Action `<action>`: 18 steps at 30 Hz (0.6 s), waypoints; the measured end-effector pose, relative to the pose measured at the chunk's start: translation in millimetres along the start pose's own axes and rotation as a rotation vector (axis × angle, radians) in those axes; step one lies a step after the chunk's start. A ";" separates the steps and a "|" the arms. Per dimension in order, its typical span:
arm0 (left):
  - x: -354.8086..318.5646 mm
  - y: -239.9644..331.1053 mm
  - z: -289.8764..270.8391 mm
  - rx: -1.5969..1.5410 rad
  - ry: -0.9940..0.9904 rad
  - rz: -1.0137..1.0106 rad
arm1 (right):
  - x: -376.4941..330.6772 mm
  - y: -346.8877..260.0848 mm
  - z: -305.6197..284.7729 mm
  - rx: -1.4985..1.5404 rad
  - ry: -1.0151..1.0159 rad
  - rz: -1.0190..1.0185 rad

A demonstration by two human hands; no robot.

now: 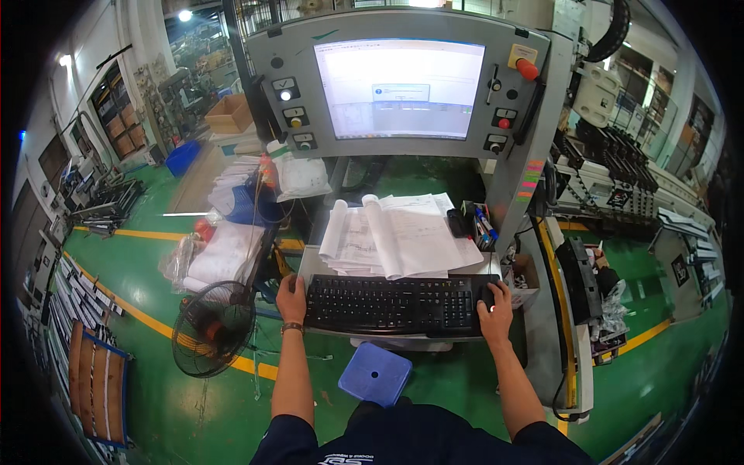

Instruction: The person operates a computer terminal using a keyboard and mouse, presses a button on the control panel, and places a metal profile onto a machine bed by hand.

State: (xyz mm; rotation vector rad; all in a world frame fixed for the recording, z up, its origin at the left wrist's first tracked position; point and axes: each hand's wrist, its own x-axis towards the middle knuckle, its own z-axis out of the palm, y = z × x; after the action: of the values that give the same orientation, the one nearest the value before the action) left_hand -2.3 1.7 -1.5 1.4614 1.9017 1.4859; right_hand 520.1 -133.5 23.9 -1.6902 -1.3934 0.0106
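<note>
A grey operator console (535, 155) with a lit monitor (399, 87) is seen at the far centre, a small dialog window being shown in the middle of the screen; its content is too small to tell. Buttons and a red-capped knob (526, 68) are set into the panel on either side of the screen. Below, a stack of curled paper drawings (399, 236) is laid on the shelf, just beyond a black keyboard (399, 302). A black floor fan (211, 328) is stood at the near left, and a blue stool (374, 373) is placed just beneath the keyboard shelf.

The left hand (291, 298) is rested flat at the left edge of the keyboard, nothing being grasped. The right hand (494, 306) is laid over a black mouse (486, 294) at the keyboard's right end, loosely cupped around it.

Work at the screen is judged to be mid-way: a dialog is open and appears unanswered, and no keys are seen pressed.
</note>
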 end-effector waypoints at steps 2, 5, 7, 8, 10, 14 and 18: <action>-0.7 1.7 0.3 -0.002 0.000 -0.003 | -0.2 0.1 -0.6 0.013 -0.001 0.009; -0.6 1.8 -0.5 -0.007 0.005 -0.001 | -0.4 -0.1 -0.5 -0.030 -0.017 0.000; -0.5 1.5 -0.9 -0.010 0.007 0.002 | -0.4 0.3 -0.2 -0.023 -0.018 0.003; -0.7 1.8 -0.8 -0.015 0.005 -0.001 | -0.6 0.3 -0.2 -0.024 -0.018 0.004; 0.0 2.5 -0.3 -0.020 0.000 -0.004 | -0.4 0.5 -0.1 -0.009 0.003 -0.001; -0.1 1.6 -0.3 0.014 0.014 0.015 | -0.9 -1.6 -1.4 -0.005 -0.001 0.000; 1.5 0.3 -1.1 0.014 0.010 0.003 | -2.1 -2.1 -2.3 0.016 -0.003 -0.008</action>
State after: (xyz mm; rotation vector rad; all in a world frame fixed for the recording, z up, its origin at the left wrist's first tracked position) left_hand -3.6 2.3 -0.3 1.4663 1.9206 1.4863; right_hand 518.9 -136.7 25.5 -1.6717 -1.3987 0.0191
